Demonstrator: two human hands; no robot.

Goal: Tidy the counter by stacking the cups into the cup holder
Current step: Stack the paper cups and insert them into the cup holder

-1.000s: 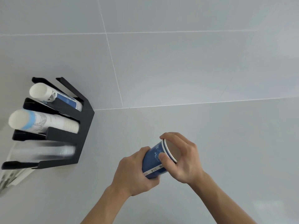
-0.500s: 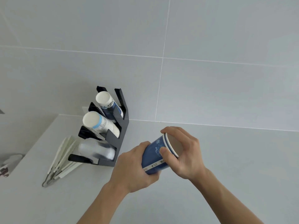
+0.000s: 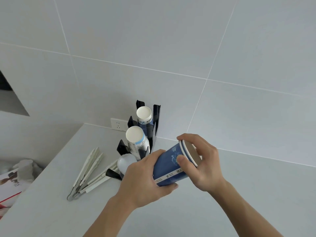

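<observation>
Head view: left hand (image 3: 145,177) wrapped round base of nested blue cups (image 3: 172,165), right hand (image 3: 203,161) pinching rim, just right of cup holder (image 3: 156,120). Light thin paper, likely crushable; grip rolled rim. Behind holder: wall socket (image 3: 118,124).

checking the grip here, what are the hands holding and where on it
Both hands hold the blue paper cups, two nested and lying sideways. The left hand wraps the base end; the right hand pinches the rim end, thumb on the side.
</observation>
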